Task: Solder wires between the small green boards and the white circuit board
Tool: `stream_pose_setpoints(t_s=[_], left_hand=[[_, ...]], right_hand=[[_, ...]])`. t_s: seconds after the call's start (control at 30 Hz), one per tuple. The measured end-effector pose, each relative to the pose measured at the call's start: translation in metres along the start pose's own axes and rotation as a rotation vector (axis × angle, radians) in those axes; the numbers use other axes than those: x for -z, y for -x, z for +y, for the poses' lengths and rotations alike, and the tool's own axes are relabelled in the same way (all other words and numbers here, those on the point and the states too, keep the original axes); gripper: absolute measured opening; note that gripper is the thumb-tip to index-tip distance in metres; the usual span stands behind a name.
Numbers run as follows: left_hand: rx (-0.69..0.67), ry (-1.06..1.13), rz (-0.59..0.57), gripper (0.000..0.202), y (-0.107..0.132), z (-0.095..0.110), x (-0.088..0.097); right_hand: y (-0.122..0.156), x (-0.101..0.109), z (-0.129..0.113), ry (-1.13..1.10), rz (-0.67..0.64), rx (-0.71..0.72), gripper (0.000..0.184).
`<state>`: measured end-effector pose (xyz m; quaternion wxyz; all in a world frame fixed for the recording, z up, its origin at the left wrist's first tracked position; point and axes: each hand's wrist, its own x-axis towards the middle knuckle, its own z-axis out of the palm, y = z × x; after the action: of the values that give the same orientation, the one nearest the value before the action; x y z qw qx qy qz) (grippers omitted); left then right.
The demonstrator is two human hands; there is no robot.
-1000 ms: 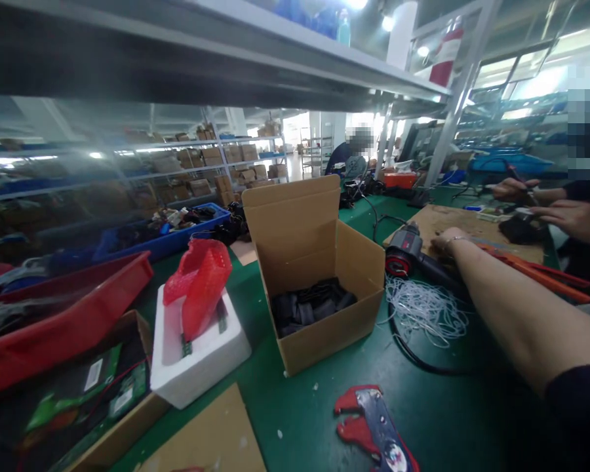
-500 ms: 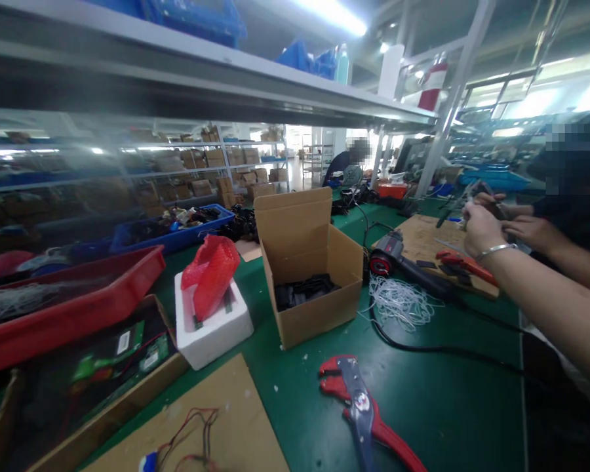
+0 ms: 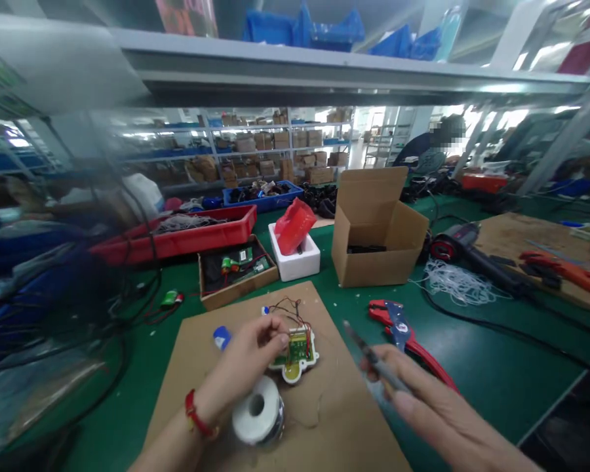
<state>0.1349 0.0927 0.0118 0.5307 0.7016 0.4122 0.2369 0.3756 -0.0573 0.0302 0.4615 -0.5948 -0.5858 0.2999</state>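
My left hand (image 3: 248,357) is pinched together at the edge of a small green circuit board (image 3: 297,347) in a pale casing, with red and black wires (image 3: 288,308) coming off it. What the fingers pinch is too small to tell. My right hand (image 3: 423,400) grips a thin soldering iron (image 3: 368,351) whose tip points up and left toward the board. A spool of solder wire (image 3: 258,413) lies just below my left hand. All of this rests on a brown cardboard mat (image 3: 334,406) on the green table.
Red wire strippers (image 3: 398,331) lie right of the mat. Behind stand an open cardboard box (image 3: 376,229), a white foam block (image 3: 295,259) with red wrap, a shallow box of boards (image 3: 236,269), a red tray (image 3: 177,236), a heat gun (image 3: 455,239) and white strands (image 3: 455,282).
The view has swung left and down. My right hand came off the far right bench and now holds the soldering iron; my left hand, the circuit board and the spool have come into view.
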Motion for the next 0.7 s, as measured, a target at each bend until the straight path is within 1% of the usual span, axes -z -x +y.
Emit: stream_pose_setpoints(t_s=[0.03, 0.07, 0.13, 0.2, 0.37, 0.5, 0.6, 0.7], left_hand=[[-0.007, 0.014, 0.006, 0.014, 0.000, 0.000, 0.001], [-0.011, 0.031, 0.012, 0.013, 0.001, -0.001, 0.002], [-0.006, 0.070, 0.021, 0.012, 0.001, -0.003, 0.004], [0.010, 0.112, 0.025, 0.012, 0.002, -0.004, 0.006], [0.048, 0.199, 0.032, 0.013, 0.002, -0.004, 0.007], [0.065, 0.224, 0.019, 0.010, 0.002, -0.003, 0.009], [0.063, 0.221, -0.007, 0.009, 0.004, -0.002, 0.010], [0.047, 0.214, -0.047, 0.006, 0.006, 0.000, 0.010]], right_hand=[[-0.001, -0.019, -0.006, 0.007, -0.118, 0.017, 0.018], [-0.004, -0.036, -0.011, 0.018, -0.218, 0.033, 0.020], [-0.011, -0.059, -0.013, 0.047, -0.302, 0.014, 0.024], [-0.015, -0.071, -0.010, 0.069, -0.319, -0.019, 0.026], [-0.009, -0.080, -0.008, 0.072, -0.312, -0.045, 0.031], [-0.007, -0.085, -0.012, 0.046, -0.353, -0.101, 0.033], [-0.010, -0.088, -0.011, 0.012, -0.382, -0.144, 0.031], [-0.011, -0.089, -0.008, 0.018, -0.373, -0.191, 0.031]])
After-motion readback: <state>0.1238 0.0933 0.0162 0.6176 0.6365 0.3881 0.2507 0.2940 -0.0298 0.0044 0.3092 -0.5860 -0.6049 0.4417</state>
